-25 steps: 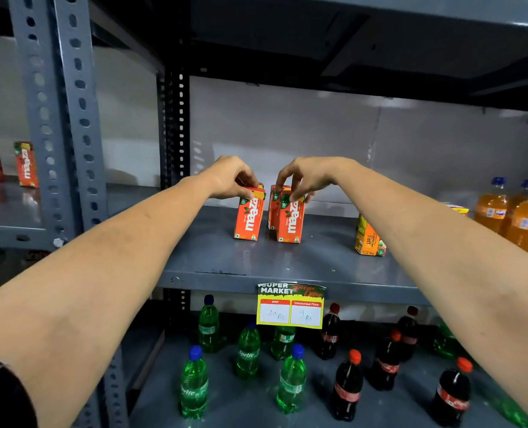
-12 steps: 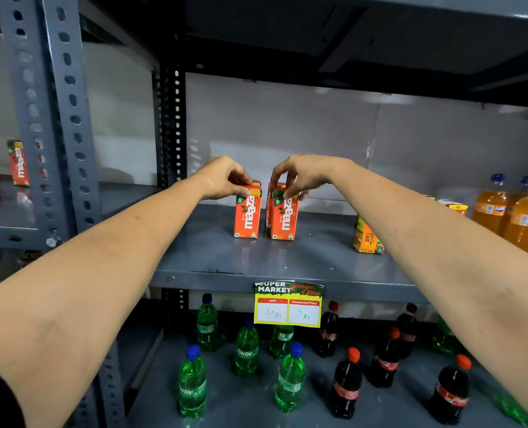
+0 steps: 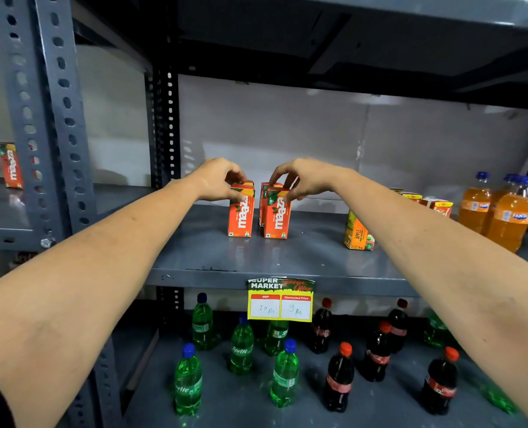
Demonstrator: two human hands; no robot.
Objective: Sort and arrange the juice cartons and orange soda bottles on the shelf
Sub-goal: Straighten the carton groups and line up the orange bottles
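Far left, neighbouring bay: one red Maaza carton (image 3: 10, 165) upright behind the slotted post (image 3: 45, 125).

Middle shelf (image 3: 195, 257), left to centre: left hand (image 3: 218, 180) pinches the top of the left juice carton (image 3: 241, 213), fingers closed on its upper edge; carton upright, base on the shelf. Just beside it, a small gap apart, right hand (image 3: 303, 179) grips the top of the front right juice carton (image 3: 276, 215), also upright. A third red carton (image 3: 263, 196) stands directly behind that one, mostly hidden.

Right of centre: apple juice carton (image 3: 357, 233), partly covered by the right forearm. More cartons (image 3: 438, 206) behind it. Far right: orange soda bottles (image 3: 508, 216), blue caps, clustered together.

Shelf front edge: yellow price tag (image 3: 280, 301). Lower shelf: green bottles (image 3: 241, 344) left, dark cola bottles (image 3: 338, 378) right.
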